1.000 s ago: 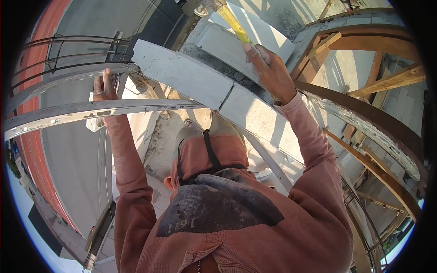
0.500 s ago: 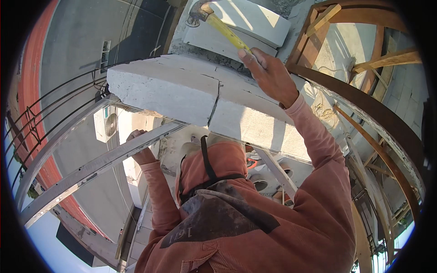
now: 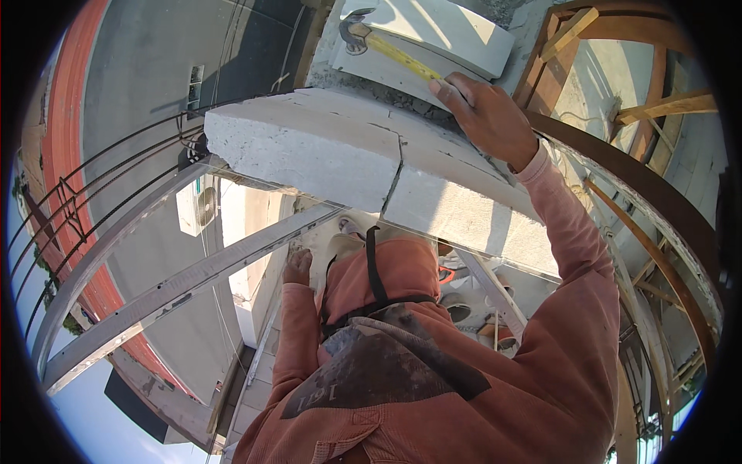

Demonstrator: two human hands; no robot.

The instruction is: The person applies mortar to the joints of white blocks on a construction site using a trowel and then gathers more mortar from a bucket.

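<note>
My right hand (image 3: 491,122) grips a claw hammer (image 3: 402,58) by the end of its yellow handle. The hammer's metal head points to the far left, above white blocks. A row of white aerated concrete blocks (image 3: 301,151) forms a wall top, with a dark cracked joint between two of them. My left hand (image 3: 297,267) is closed in a fist beside a grey metal bar (image 3: 193,280), apart from it. Its palm is hidden, so whatever it may hold does not show. A thin string runs along the wall's near edge.
Loose white blocks (image 3: 433,31) lie beyond the wall. Bent rebar (image 3: 124,185) sticks out at left, near an air conditioner unit (image 3: 197,203). Brown curved framing (image 3: 657,193) and timber props stand at right. Buckets (image 3: 456,308) are on the floor below.
My left hand has let go of the metal bar and dropped toward my body. My right hand has moved slightly right and nearer with the hammer. The whole view has shifted a little.
</note>
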